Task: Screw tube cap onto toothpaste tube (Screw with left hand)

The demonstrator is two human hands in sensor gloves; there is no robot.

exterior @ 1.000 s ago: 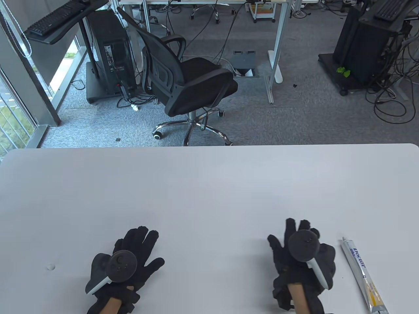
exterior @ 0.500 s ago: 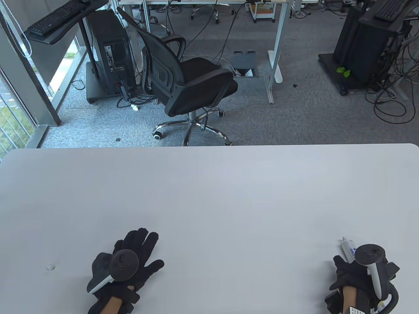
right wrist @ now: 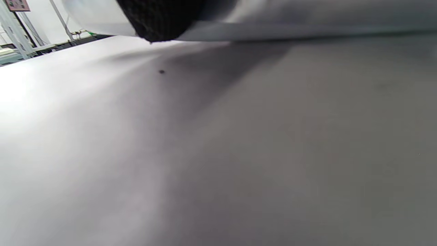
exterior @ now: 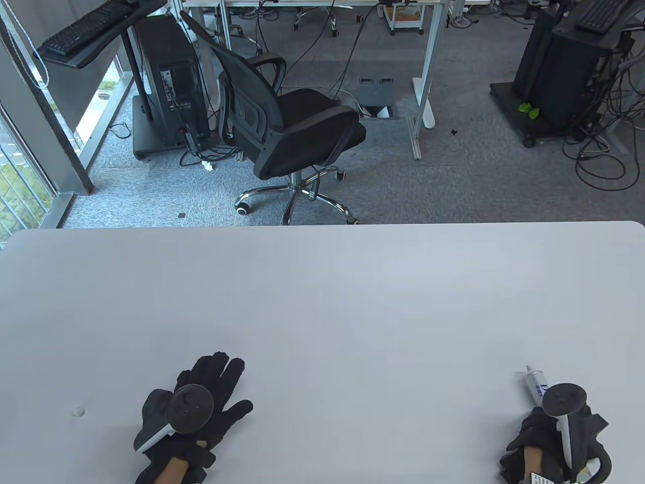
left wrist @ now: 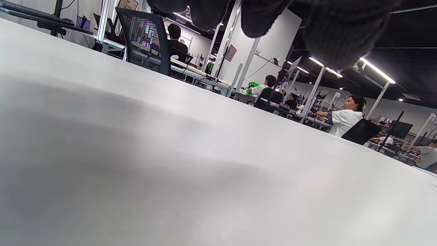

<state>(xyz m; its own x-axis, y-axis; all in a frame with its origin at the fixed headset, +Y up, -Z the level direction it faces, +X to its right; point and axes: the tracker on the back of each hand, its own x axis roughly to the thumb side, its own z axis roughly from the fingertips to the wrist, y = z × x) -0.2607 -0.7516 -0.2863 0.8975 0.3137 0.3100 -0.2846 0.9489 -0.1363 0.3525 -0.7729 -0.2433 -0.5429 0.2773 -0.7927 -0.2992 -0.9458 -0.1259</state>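
Observation:
The toothpaste tube [exterior: 535, 383] lies at the near right of the white table [exterior: 322, 302], its nozzle pointing away; only its far end shows. My right hand [exterior: 546, 436] is curled over the tube's middle and grips it. In the right wrist view the tube [right wrist: 290, 20] runs along the top with a gloved fingertip [right wrist: 160, 20] on it. A small white cap [exterior: 77, 411] sits on the table at the near left. My left hand [exterior: 216, 388] rests flat on the table to the right of the cap, fingers spread and empty.
Beyond the table's far edge stand a black office chair [exterior: 292, 121] and desks on a grey carpet. In the left wrist view my fingers [left wrist: 259, 17] hang over bare table, with people seated at desks behind.
My right hand has moved right from beside the tube to over it and has curled around it. My left hand and the cap have not moved.

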